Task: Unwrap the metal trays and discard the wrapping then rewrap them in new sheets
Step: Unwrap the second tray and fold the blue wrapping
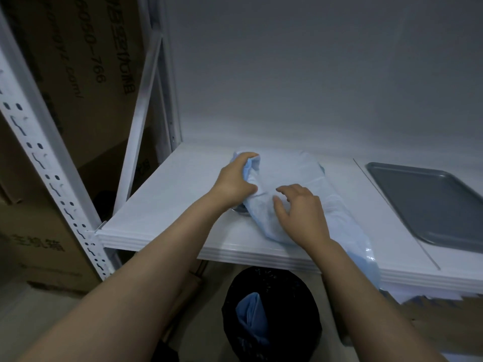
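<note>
A pale blue wrapping sheet (292, 176) covers a metal tray on the white shelf (167, 202); only a dark sliver of that tray (239, 209) shows at the sheet's left edge. My left hand (236, 178) grips a bunched fold of the sheet at its far left corner. My right hand (300, 212) rests on the sheet's near part with fingers spread. A bare grey metal tray (428, 202) lies unwrapped on the shelf to the right.
A black-lined bin (271, 317) stands on the floor under the shelf with a crumpled blue sheet (252, 314) inside. Cardboard boxes (65, 100) fill the rack at left behind a white perforated upright (52, 163). A grey wall backs the shelf.
</note>
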